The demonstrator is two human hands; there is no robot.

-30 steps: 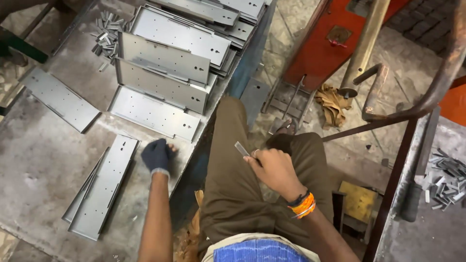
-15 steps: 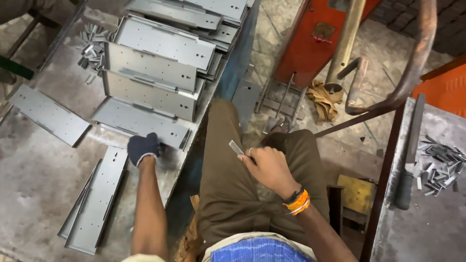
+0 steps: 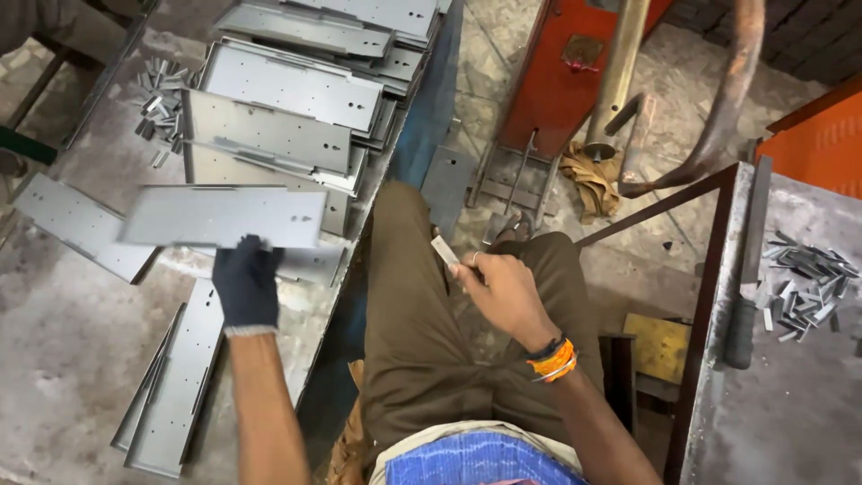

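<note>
Flat grey metal plate (image 3: 220, 216) gripped by gloved left hand (image 3: 244, 283), edges bent

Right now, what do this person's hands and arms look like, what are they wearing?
The left hand wears a dark knit glove with a pale cuff; the forearm is unsleeved. The right hand is ungloved, with a ring on one finger and orange bangles plus a dark band at the wrist.

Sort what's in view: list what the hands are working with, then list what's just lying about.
In hand:
- left hand, gloved, lifting a grey metal panel
- right hand pinching a small metal strip

Lying about:
- stacked panels on the bench
- flat panels near the bench edge
- loose metal clips on the right table
- tan rag on the floor
</note>
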